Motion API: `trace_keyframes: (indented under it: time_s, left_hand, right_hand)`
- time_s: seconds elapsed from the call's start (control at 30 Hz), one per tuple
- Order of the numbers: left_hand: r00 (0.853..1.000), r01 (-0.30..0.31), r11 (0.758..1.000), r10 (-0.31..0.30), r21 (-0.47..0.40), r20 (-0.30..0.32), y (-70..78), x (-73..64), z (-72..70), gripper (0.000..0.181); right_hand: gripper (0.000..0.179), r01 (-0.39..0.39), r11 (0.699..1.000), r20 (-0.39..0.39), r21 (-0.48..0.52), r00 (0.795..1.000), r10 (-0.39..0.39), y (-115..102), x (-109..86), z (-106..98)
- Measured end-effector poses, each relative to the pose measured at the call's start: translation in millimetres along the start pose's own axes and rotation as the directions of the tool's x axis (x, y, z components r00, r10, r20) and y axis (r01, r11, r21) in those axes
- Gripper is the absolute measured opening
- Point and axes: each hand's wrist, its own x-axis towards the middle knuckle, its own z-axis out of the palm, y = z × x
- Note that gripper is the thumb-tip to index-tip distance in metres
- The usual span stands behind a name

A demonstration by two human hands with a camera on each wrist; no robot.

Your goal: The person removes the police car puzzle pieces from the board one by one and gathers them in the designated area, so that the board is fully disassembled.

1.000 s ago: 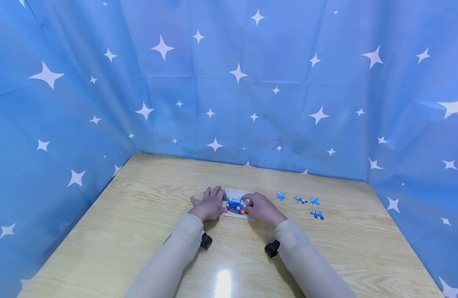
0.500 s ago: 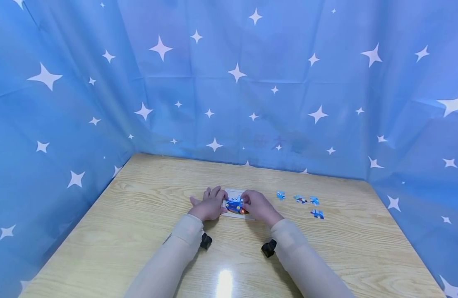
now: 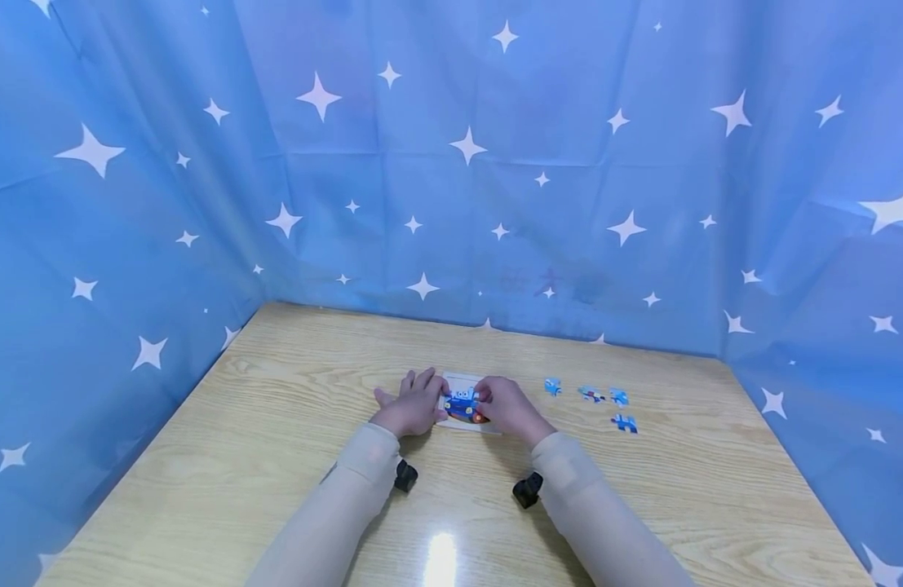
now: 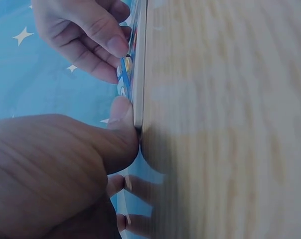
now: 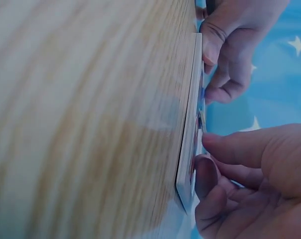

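A flat jigsaw board [image 3: 462, 425] with a pale frame and a blue cartoon vehicle lies mid-table. My left hand [image 3: 410, 406] holds its left side, thumb and index finger on the edge and the other fingers spread on the table. My right hand [image 3: 511, 408] is over the right part of the board, thumb and fingertips pinching a small puzzle piece. In the left wrist view this blue puzzle piece [image 4: 124, 74] stands tilted against the picture under the fingertips. The right hand covers the right part of the picture.
Several loose blue puzzle pieces lie right of the board, among them a near one [image 3: 625, 424] and a farther one [image 3: 553, 386]. Wood-grain table [image 3: 275, 481] surrounds everything. A blue curtain [image 3: 436, 204] with white stars rises behind the back edge.
My right hand has shifted slightly left and its fingertips have drawn closer together over the board. The left hand stays in place.
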Motion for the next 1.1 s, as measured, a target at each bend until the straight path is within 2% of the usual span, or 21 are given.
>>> trace_keyframes:
  time_s: [0.2, 0.43, 0.67, 0.77, 0.97, 1.1]
  left_hand:
    - [1.000, 0.011, 1.000, -0.011, 0.000, -0.001, -8.0, 10.3, 9.8, 0.020]
    - [1.000, 0.005, 1.000, -0.005, 0.014, -0.005, -0.7, -0.3, 2.1, 0.021]
    - [1.000, -0.004, 1.000, 0.004, 0.016, -0.017, -3.9, 4.7, 5.3, 0.020]
    - [1.000, 0.009, 1.000, -0.009, -0.002, 0.002, -3.3, 4.4, 4.4, 0.021]
    - [1.000, 0.028, 0.999, -0.028, -0.042, -0.004, -8.2, 10.1, 11.1, 0.025]
    - [1.000, 0.027, 0.998, -0.027, -0.057, -0.009, -10.1, 9.9, 12.5, 0.025]
  right_hand:
    - [0.021, -0.004, 1.000, 0.000, 0.002, 1.000, 0.004, 0.5, -0.1, 1.4]
    - [0.021, -0.013, 1.000, -0.013, 0.011, 1.000, 0.013, 1.2, -0.4, 3.8]
    - [0.021, -0.035, 0.999, -0.018, 0.039, 0.999, 0.035, 1.0, -0.9, 2.8]
    - [0.022, -0.039, 0.998, -0.019, 0.053, 0.999, 0.041, 2.1, -2.0, 2.5]
    - [0.024, -0.075, 0.989, -0.025, 0.130, 0.997, 0.078, 8.4, -6.3, 0.6]
    - [0.025, -0.072, 0.978, -0.038, 0.195, 0.996, 0.081, 14.5, -9.9, -2.6]
